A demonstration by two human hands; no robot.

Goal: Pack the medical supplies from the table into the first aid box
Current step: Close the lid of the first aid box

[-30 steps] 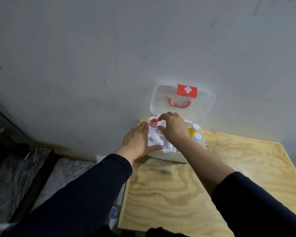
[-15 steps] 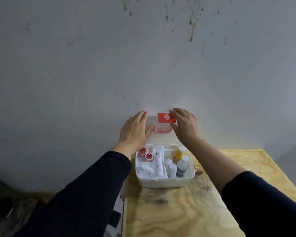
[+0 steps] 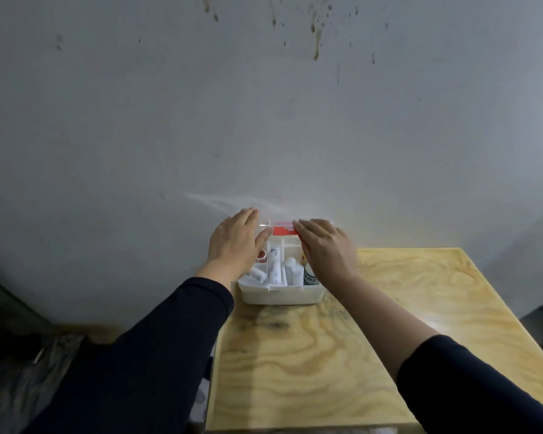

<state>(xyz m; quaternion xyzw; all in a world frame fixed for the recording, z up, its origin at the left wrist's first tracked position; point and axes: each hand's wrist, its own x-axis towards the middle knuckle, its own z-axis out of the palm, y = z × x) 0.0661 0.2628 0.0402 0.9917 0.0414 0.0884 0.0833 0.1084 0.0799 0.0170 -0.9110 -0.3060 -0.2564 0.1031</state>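
The white first aid box (image 3: pixel 279 296) stands at the table's far left corner against the wall. Its clear lid (image 3: pixel 283 230), with a red label, is tipped forward over the box, about halfway down. My left hand (image 3: pixel 235 242) lies flat on the lid's left part and my right hand (image 3: pixel 326 249) on its right part, fingers over the top edge. Inside I see a long white wrapped roll (image 3: pixel 275 265), white bottles (image 3: pixel 291 270), a red-cored tape roll (image 3: pixel 261 254) and a bottle with a dark label (image 3: pixel 310 277). The hands hide the rest.
The plywood table (image 3: pixel 311 355) stretches from the box toward me and to the right. A stained grey wall (image 3: pixel 264 120) rises right behind the box. Left of the table lies a dark floor (image 3: pixel 29 371) lower down.
Both hands left the box's inside, rose to the upright lid and have swung it forward and down. The view has tilted up toward the wall.
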